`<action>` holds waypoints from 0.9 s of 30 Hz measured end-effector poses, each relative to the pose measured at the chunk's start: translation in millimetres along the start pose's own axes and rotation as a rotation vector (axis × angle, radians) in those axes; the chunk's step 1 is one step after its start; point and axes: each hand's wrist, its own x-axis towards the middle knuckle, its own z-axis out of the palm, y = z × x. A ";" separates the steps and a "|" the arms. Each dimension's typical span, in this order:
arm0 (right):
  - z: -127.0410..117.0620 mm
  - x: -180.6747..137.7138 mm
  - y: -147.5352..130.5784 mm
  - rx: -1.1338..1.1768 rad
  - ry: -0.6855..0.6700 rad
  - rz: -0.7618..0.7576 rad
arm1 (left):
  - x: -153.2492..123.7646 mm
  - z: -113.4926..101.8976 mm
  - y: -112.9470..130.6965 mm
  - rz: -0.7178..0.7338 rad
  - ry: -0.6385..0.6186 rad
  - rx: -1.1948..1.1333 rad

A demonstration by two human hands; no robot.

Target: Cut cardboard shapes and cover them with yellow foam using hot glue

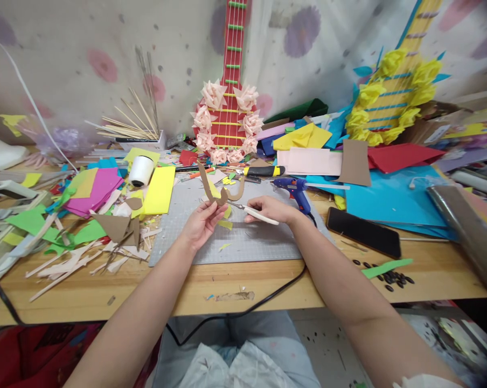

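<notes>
In my left hand [205, 222] I pinch a curved piece of brown cardboard [207, 183], held above the grey cutting mat [179, 242]. A strip of it rises up and away from my fingers, and a hooked part curls to the right. My right hand [270, 209] is wrapped round the white handles of a pair of scissors [262, 215]. Their metal tip points left and meets the cardboard's lower edge; whether the blades are apart I cannot make out. Small yellow scraps [226, 223] lie on the mat beneath.
A blue glue gun [296, 194] stands at the mat's right, its black cord running along the front edge. Nearby lies a black phone [363, 233]. Paper scraps [110, 229] crowd the left. A red paper guitar [232, 81] stands at the back.
</notes>
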 end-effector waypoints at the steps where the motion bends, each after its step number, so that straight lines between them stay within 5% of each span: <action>1: -0.1 0.1 0.2 0.001 -0.005 -0.003 | -0.1 0.1 -0.1 0.001 -0.007 0.005; 27: 2.7 2.2 -3.7 -0.089 0.047 -0.004 | 1.9 -0.2 -2.5 0.012 0.042 -0.036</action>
